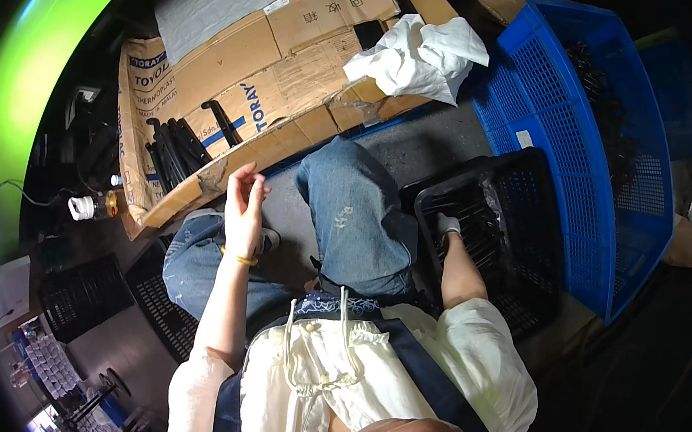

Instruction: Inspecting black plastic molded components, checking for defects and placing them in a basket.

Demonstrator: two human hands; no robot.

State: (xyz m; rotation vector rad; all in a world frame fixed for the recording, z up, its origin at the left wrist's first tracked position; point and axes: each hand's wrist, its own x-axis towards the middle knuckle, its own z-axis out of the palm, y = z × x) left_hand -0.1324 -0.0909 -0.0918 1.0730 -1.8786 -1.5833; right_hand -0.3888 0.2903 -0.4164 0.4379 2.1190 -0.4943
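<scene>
My left hand [244, 204] is raised above my left knee, fingers apart, holding nothing; a yellow band circles its wrist. It hovers just below the edge of a flat cardboard box [267, 80] where several black bar-shaped parts [174, 150] lie. My right hand [446, 224], in a pale glove, reaches down into a black plastic crate [542, 199] on my right, among black parts [476, 218]; its fingers are hidden, so its hold cannot be made out. I sit with blue-jeaned knees [355, 208] between box and crate.
A large blue mesh crate [603, 155] with dark parts stands at the right behind the black one. A crumpled white cloth [419, 55] lies on the cardboard. More black crates [79, 297] sit at lower left, with a white bulb [81, 207] nearby.
</scene>
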